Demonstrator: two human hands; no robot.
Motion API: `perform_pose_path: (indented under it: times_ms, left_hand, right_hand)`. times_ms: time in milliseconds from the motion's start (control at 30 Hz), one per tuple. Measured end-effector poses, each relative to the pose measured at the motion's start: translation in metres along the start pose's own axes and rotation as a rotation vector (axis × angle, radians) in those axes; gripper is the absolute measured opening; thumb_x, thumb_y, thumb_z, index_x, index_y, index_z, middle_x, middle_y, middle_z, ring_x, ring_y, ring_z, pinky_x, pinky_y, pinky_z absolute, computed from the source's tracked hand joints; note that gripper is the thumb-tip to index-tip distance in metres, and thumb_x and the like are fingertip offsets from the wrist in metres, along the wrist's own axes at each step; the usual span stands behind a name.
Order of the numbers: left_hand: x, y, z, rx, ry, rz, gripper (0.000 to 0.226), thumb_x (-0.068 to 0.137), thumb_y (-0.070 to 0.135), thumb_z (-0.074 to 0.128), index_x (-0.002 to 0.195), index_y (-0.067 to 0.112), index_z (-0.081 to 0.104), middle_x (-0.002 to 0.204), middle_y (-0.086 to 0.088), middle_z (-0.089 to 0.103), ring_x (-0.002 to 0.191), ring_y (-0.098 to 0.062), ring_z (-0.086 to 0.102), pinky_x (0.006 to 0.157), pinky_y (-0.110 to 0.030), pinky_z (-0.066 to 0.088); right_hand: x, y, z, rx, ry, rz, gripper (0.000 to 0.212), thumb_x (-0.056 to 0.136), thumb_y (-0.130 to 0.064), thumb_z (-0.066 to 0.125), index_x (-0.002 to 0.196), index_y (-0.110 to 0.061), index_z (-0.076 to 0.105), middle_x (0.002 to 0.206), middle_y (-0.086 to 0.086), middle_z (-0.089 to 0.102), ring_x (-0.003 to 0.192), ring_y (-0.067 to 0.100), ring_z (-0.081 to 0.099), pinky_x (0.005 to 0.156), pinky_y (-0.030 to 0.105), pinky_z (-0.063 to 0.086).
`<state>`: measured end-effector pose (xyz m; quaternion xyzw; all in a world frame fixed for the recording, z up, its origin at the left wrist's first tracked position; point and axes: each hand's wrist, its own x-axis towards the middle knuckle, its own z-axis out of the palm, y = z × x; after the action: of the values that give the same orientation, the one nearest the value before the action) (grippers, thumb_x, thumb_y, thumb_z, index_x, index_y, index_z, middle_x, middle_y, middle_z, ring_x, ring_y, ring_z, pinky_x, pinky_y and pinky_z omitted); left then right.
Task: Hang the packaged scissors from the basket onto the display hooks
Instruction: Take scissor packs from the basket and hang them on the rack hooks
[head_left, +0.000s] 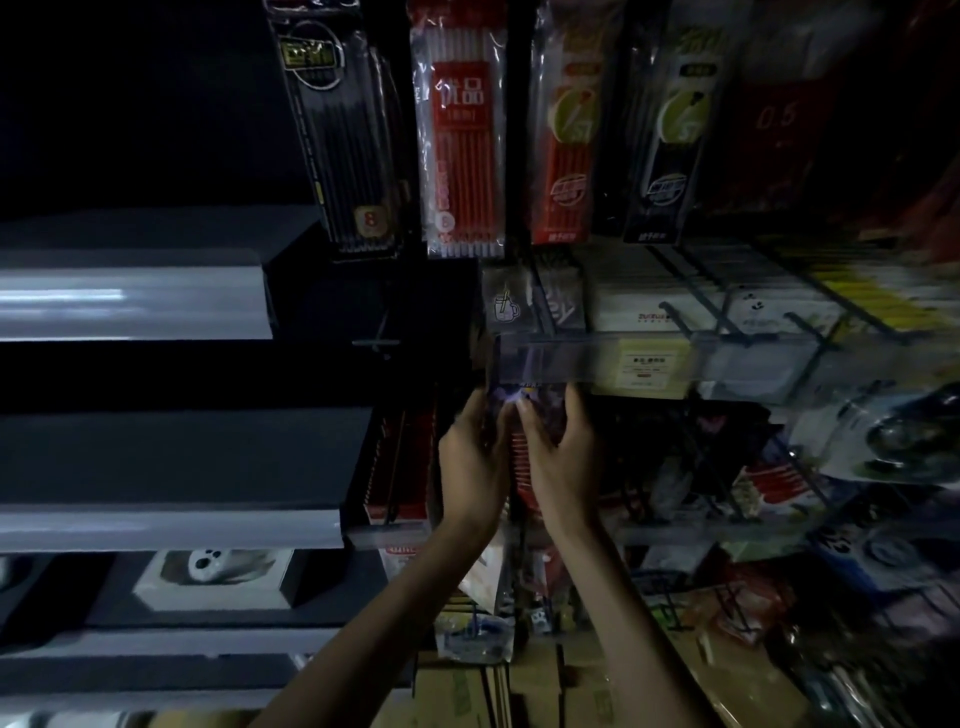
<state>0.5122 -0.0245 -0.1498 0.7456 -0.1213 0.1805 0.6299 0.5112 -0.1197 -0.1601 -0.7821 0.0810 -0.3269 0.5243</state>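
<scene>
Hands meet at the middle of the frame, raised toward the shelving. The left hand (470, 457) and right hand (563, 457) hold a pack (543, 415) between them, just below the clear rail (571, 358) that carries a yellow price tag (647, 366). Fingers (475, 410) of both hands curl round the pack's side edges near its top. The light is dim and the picture smeared, so the scissors inside cannot be made out. Pen packs (462, 156) hang in the upper middle of the frame.

The step in hand looks like the hanging itself. The hook cannot be seen behind the hands. The next move probably calls for lining the pack's top hole up with the hook's tip, then sliding it back level.
</scene>
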Motion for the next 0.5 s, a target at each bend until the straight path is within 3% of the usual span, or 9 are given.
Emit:
perform_pose_path:
  times_ms: [167, 333, 433, 500]
  left_hand:
    - [0.0, -0.003, -0.001, -0.026, -0.018, -0.041, 0.02, 0.107, 0.015, 0.06, 0.126, 0.014, 0.067, 0.108, 0.01, 0.076, 0.101, -0.002, 0.073, 0.084, -0.022, 0.058]
    - [-0.004, 0.0, -0.001, -0.062, 0.003, -0.015, 0.024, 0.106, 0.014, 0.061, 0.127, 0.026, 0.064, 0.117, 0.01, 0.072, 0.109, -0.004, 0.07, 0.094, -0.028, 0.059]
    - [-0.007, 0.002, 0.0, -0.076, 0.084, 0.015, 0.028, 0.104, 0.012, 0.065, 0.13, 0.024, 0.066, 0.125, 0.007, 0.067, 0.114, -0.003, 0.067, 0.093, -0.021, 0.058]
    - [-0.007, -0.003, 0.001, -0.064, 0.149, -0.002, 0.027, 0.101, 0.016, 0.07, 0.129, 0.019, 0.068, 0.123, 0.005, 0.069, 0.114, -0.007, 0.068, 0.093, -0.025, 0.059]
  right_hand:
    - [-0.001, 0.006, -0.001, -0.029, 0.002, -0.005, 0.059, 0.099, -0.053, 0.062, 0.151, -0.029, 0.046, 0.136, -0.007, 0.065, 0.123, 0.005, 0.063, 0.101, 0.035, 0.055]
    - [-0.004, 0.006, -0.002, -0.012, -0.007, 0.007, 0.07, 0.1, -0.055, 0.057, 0.16, -0.031, 0.031, 0.15, -0.006, 0.054, 0.135, 0.006, 0.053, 0.11, 0.033, 0.049]
    - [-0.012, 0.003, -0.004, 0.087, -0.007, 0.044, 0.075, 0.101, -0.044, 0.059, 0.164, -0.031, 0.02, 0.142, -0.013, 0.057, 0.125, -0.008, 0.055, 0.099, 0.014, 0.049]
    - [-0.016, 0.002, -0.006, 0.109, 0.005, 0.026, 0.073, 0.102, -0.041, 0.059, 0.164, -0.033, 0.02, 0.138, -0.019, 0.056, 0.122, -0.014, 0.054, 0.092, 0.006, 0.046]
